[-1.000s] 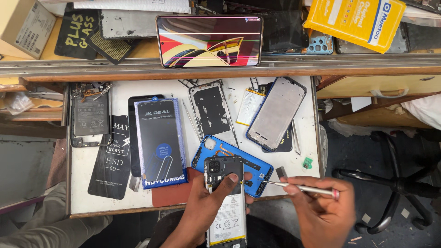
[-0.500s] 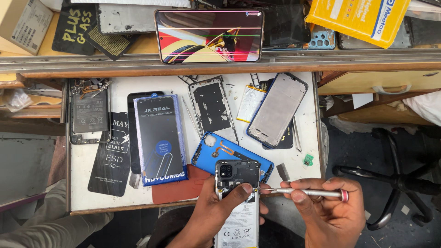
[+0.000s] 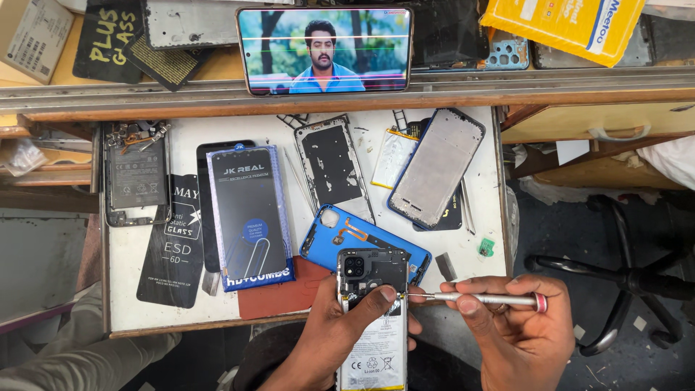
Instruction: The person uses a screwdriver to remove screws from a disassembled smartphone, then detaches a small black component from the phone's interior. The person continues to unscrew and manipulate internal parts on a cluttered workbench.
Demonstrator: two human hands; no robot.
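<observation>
Screwdriver tip now at opened phone; left hand grips phone, right hand fingers pinch metal shaft, blue glossy box beside

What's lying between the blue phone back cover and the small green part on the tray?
In the head view, a small grey metal strip lies between the blue back cover and the green part.

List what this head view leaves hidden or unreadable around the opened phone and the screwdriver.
- Opened phone: bottom end cut off by the frame edge; its left side covered by the left hand.
- Screwdriver tip: too small to show which screw it meets.
- Right hand: wrist cut off by the frame edge.
</observation>
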